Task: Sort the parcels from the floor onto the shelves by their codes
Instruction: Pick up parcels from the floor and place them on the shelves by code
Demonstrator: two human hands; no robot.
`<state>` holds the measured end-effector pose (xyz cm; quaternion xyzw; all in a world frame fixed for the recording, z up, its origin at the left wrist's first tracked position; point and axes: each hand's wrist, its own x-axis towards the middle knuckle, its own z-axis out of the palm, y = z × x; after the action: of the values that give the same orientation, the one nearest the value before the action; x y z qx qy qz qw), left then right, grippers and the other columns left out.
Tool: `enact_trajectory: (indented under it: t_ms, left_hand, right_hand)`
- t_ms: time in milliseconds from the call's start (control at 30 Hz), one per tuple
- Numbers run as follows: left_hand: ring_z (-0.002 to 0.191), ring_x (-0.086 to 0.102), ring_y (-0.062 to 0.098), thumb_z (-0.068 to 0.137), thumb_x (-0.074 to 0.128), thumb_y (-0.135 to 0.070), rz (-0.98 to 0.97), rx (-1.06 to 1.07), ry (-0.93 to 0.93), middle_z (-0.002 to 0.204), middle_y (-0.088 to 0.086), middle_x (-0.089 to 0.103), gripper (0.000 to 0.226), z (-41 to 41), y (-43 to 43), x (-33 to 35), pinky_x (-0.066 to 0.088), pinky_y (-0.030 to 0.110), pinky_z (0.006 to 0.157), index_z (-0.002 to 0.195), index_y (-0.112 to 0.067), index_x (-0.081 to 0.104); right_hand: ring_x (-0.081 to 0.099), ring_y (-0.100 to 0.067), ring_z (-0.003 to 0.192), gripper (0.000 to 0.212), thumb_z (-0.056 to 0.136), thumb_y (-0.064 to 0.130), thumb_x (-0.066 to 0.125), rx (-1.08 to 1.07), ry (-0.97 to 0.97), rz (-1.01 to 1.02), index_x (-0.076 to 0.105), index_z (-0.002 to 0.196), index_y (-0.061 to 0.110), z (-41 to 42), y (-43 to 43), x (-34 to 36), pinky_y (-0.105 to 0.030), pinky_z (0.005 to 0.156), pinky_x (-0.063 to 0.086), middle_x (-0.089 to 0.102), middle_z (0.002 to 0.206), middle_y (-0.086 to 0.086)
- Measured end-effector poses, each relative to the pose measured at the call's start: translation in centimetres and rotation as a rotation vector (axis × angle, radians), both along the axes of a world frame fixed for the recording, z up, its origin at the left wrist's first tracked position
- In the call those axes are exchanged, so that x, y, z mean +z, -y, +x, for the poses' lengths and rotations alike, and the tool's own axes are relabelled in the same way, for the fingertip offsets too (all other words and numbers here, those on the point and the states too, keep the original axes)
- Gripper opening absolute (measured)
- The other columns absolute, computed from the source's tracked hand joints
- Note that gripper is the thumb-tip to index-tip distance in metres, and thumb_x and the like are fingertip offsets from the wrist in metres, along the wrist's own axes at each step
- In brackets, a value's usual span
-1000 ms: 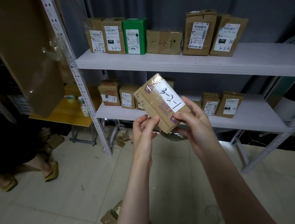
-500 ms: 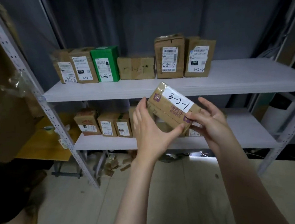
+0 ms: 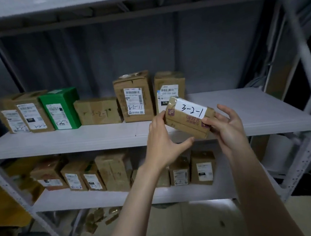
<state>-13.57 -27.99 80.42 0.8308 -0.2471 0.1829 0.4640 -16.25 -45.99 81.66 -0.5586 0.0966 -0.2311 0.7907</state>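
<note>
A small brown parcel [image 3: 187,121] with a white label reading 3-2-1 is held tilted in front of the middle shelf [image 3: 62,140]. My left hand [image 3: 162,141] grips its left end and underside. My right hand [image 3: 225,125] holds its right end, thumb on the front face, fingers spread behind. The parcel hovers just in front of a brown box [image 3: 169,85] standing on that shelf. Along the shelf stand several parcels with hand-written 3-2 codes, among them a green box [image 3: 61,109] and a tall box [image 3: 133,97] marked 3-2-11.
The lower shelf [image 3: 101,198] carries several brown boxes. The right part of the middle shelf [image 3: 244,106] is bare. Grey uprights [image 3: 10,189] frame the rack on both sides. Cardboard scraps [image 3: 99,217] lie on the floor under it. A yellow surface [image 3: 0,203] sits at the left.
The view has closed in on the rack and risen. Both hands have lifted the 3-2-1 parcel from lower-shelf height up to the middle shelf, toward its right part.
</note>
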Motion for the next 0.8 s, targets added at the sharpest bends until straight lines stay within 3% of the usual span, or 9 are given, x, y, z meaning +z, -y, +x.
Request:
enact_trajectory:
  t_ms: [100, 200, 400, 533, 667, 800]
  left_hand:
    - [0.131, 0.037, 0.007, 0.07, 0.079, -0.047, 0.047, -0.028, -0.015, 0.144, -0.007, 0.04, 0.093, 2.9, 3.0, -0.2, 0.036, 0.025, 0.108, 0.146, -0.023, 0.029]
    - [0.132, 0.038, 0.008, 0.075, 0.077, -0.042, 0.087, -0.079, -0.066, 0.145, -0.006, 0.04, 0.09, 5.2, 5.8, -1.1, 0.034, 0.023, 0.107, 0.147, -0.023, 0.029]
    - [0.131, 0.042, 0.014, 0.081, 0.073, -0.035, 0.155, -0.143, -0.116, 0.147, 0.0, 0.044, 0.079, 9.3, 10.4, -3.1, 0.037, 0.03, 0.107, 0.147, -0.019, 0.032]
    - [0.127, 0.047, 0.02, 0.081, 0.072, -0.037, 0.243, -0.137, -0.095, 0.143, 0.005, 0.049, 0.075, 11.5, 12.3, -4.0, 0.038, 0.027, 0.1, 0.143, -0.014, 0.038]
    - [0.123, 0.05, 0.021, 0.081, 0.073, -0.039, 0.283, -0.105, -0.099, 0.139, 0.005, 0.053, 0.073, 13.7, 13.4, -4.3, 0.039, 0.027, 0.095, 0.141, -0.015, 0.04]
    - [0.12, 0.052, 0.021, 0.074, 0.071, -0.039, 0.22, -0.121, -0.174, 0.135, 0.007, 0.056, 0.078, 15.3, 14.6, -4.5, 0.038, 0.023, 0.093, 0.141, -0.013, 0.041]
  right_hand:
    - [0.062, -0.024, 0.114, 0.05, 0.079, -0.01, 0.069, -0.064, -0.005, -0.043, 0.051, 0.113, 0.022, 2.9, 3.3, 0.4, -0.031, 0.085, 0.057, 0.06, 0.127, -0.011]
    - [0.063, -0.014, 0.097, 0.046, 0.084, -0.011, 0.063, -0.137, -0.023, -0.078, 0.045, 0.116, 0.016, 5.2, 5.6, 0.5, -0.017, 0.063, 0.053, 0.06, 0.107, -0.001]
    - [0.062, -0.009, 0.095, 0.049, 0.085, -0.013, 0.058, -0.207, -0.099, -0.149, 0.04, 0.123, 0.012, 9.5, 9.6, -1.9, -0.015, 0.069, 0.055, 0.057, 0.1, 0.007]
    - [0.061, -0.008, 0.099, 0.058, 0.084, -0.013, 0.061, -0.203, -0.131, -0.282, 0.037, 0.131, 0.013, 11.9, 11.5, -3.2, -0.01, 0.067, 0.052, 0.057, 0.111, 0.003]
    - [0.055, -0.01, 0.113, 0.074, 0.084, -0.012, 0.062, -0.2, -0.113, -0.353, 0.027, 0.143, 0.016, 14.4, 12.7, -3.9, -0.012, 0.079, 0.052, 0.046, 0.131, 0.004]
    - [0.057, -0.013, 0.112, 0.086, 0.077, -0.008, 0.07, -0.272, -0.091, -0.443, 0.023, 0.147, 0.01, 17.1, 13.2, -5.4, -0.008, 0.085, 0.048, 0.045, 0.13, 0.0]
